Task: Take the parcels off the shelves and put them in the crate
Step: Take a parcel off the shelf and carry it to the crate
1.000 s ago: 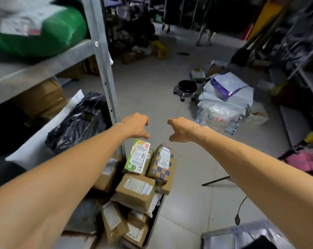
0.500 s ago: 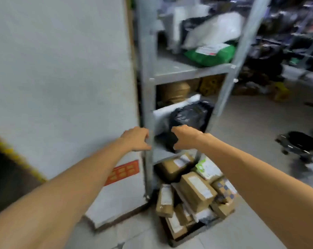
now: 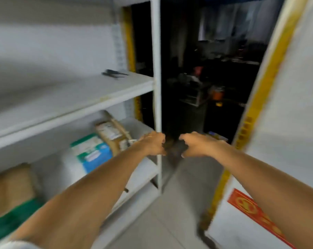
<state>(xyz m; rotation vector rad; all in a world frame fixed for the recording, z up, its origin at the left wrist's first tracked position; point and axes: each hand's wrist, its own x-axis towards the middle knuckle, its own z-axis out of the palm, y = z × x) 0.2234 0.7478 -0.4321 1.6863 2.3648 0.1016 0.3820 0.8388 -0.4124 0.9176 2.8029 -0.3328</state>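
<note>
Hands: left hand [image 3: 153, 143] and right hand [image 3: 197, 144] empty, loosely curled, near each other but apart, at centre.
Parcels [image 3: 91, 151]: on shelf [image 3: 141, 177], lower left; crate not in view.
Risk: a hasty reach may topple the leaning parcels.

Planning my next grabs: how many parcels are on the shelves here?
4, all on the lower shelf: brown box near the left hand, blue-white parcel, tan parcel far left, green parcel below it. Others may be hidden.

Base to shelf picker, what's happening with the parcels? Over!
Left grip, right grip both empty. Parcels on lower shelf, none held. Shelf post beside left grip.
</note>
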